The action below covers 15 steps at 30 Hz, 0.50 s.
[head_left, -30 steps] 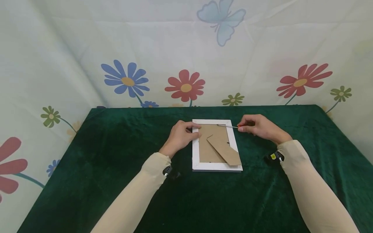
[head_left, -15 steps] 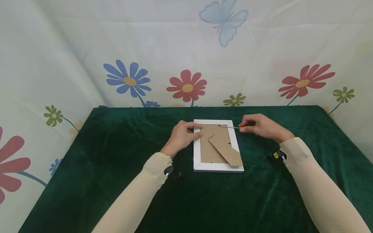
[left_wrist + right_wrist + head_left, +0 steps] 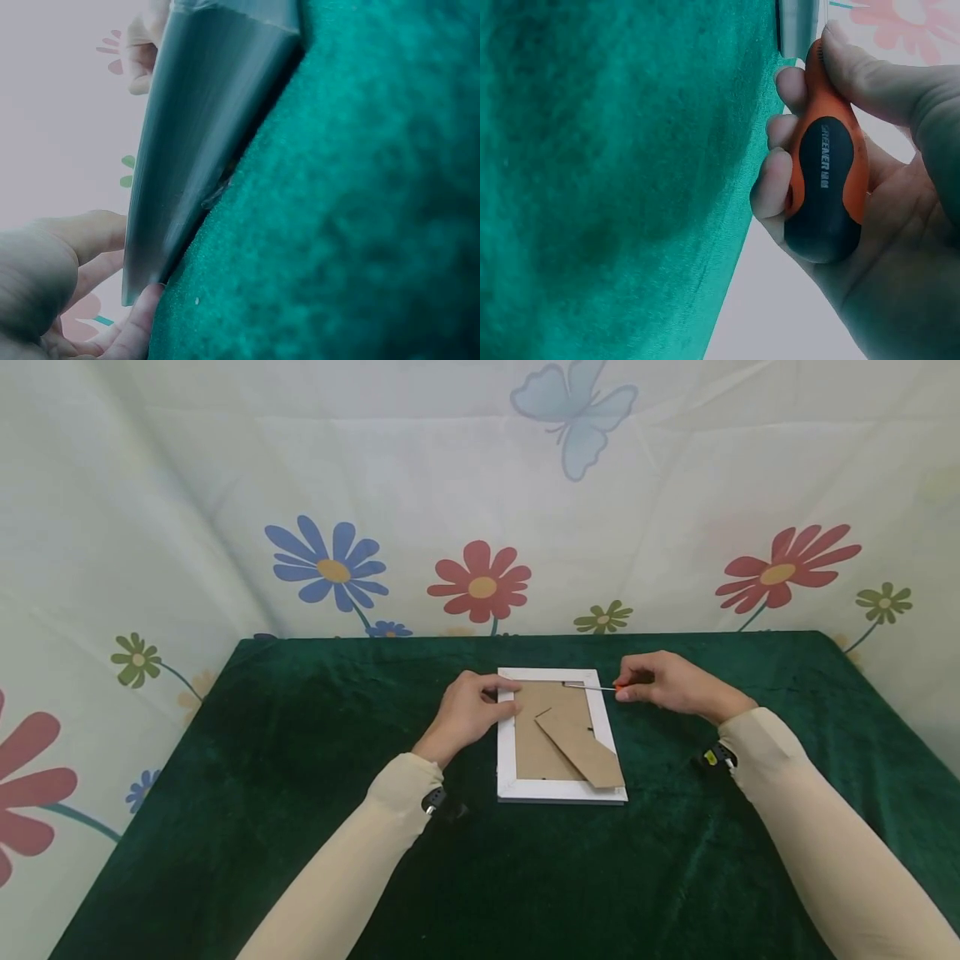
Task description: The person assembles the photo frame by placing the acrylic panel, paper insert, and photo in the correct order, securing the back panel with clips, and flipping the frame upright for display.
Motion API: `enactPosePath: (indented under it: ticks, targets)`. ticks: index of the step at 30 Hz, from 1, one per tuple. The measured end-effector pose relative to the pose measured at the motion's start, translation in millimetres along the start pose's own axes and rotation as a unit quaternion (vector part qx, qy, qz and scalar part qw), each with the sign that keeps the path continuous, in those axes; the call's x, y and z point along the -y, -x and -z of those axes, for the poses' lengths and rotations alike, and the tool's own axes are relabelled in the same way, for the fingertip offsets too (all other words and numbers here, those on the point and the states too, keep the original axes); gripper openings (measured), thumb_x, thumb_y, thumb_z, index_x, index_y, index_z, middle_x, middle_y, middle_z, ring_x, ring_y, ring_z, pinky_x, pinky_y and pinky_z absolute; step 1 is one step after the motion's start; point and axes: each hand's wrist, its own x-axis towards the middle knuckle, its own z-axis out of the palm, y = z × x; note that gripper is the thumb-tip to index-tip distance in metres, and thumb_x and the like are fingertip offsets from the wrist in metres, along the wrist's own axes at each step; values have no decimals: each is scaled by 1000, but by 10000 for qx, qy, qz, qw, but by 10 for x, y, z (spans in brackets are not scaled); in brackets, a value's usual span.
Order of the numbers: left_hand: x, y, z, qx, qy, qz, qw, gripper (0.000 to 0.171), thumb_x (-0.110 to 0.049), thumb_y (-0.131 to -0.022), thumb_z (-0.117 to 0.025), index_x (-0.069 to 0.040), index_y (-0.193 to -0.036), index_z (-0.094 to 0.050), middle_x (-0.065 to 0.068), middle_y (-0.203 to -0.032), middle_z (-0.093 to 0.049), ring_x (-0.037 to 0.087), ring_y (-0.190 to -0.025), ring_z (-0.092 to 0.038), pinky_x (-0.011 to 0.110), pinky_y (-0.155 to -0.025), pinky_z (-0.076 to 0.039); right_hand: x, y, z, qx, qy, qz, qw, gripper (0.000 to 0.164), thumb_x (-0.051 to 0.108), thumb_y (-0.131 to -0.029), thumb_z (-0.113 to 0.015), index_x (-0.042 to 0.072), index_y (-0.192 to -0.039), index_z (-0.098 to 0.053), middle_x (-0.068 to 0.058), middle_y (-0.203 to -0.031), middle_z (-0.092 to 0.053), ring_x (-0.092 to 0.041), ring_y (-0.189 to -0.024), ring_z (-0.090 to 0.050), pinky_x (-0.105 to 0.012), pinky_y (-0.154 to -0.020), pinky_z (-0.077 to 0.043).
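Observation:
A white picture frame (image 3: 507, 739) lies face down on the green cloth, its brown backing board (image 3: 528, 756) upward. The board's stand leg (image 3: 581, 747) slants toward the near right corner. My left hand (image 3: 463, 714) holds the frame's left edge, thumb and forefinger over the white border; in the left wrist view other fingertips (image 3: 142, 319) meet its lower side. My right hand (image 3: 671, 685) grips a small screwdriver (image 3: 826, 172) by its orange and black handle. Its thin shaft (image 3: 600, 687) crosses the frame's right border, with the tip at the backing board's far edge.
Green velvety cloth (image 3: 337, 860) covers the table. Behind it hangs a white curtain (image 3: 420, 460) printed with flowers and a butterfly. Wrist cameras (image 3: 432, 800) sit on both sleeves, close over the cloth.
My right wrist has risen very slightly while the screwdriver tip stays at the same spot on the frame. The frame and left hand hold still; the head view has shifted a little.

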Motion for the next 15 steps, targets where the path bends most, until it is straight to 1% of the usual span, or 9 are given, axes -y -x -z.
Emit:
enactPosePath:
  ticks: [7, 15]
  targets:
    - [-8, 2, 15, -15, 6, -30, 10000, 35, -22, -97, -81, -18, -131, -78, 9, -114, -58, 23, -93, -59, 35, -76, -54, 24, -16, 16, 46, 57, -13, 10000, 6, 12, -103, -71, 12, -99, -67, -6, -94, -64, -26, -83, -56, -39, -69, -49]
    - [2, 17, 9, -15, 41, 20, 10000, 35, -22, -97, -81, -19, -131, -78, 8, -117, -58, 23, -93, -59, 35, -77, -55, 8, 40, -48, -151, -114, -101, 9998, 6, 15, -103, -73, 12, -105, -69, -6, -99, -67, -26, -87, -57, -38, -71, -52]
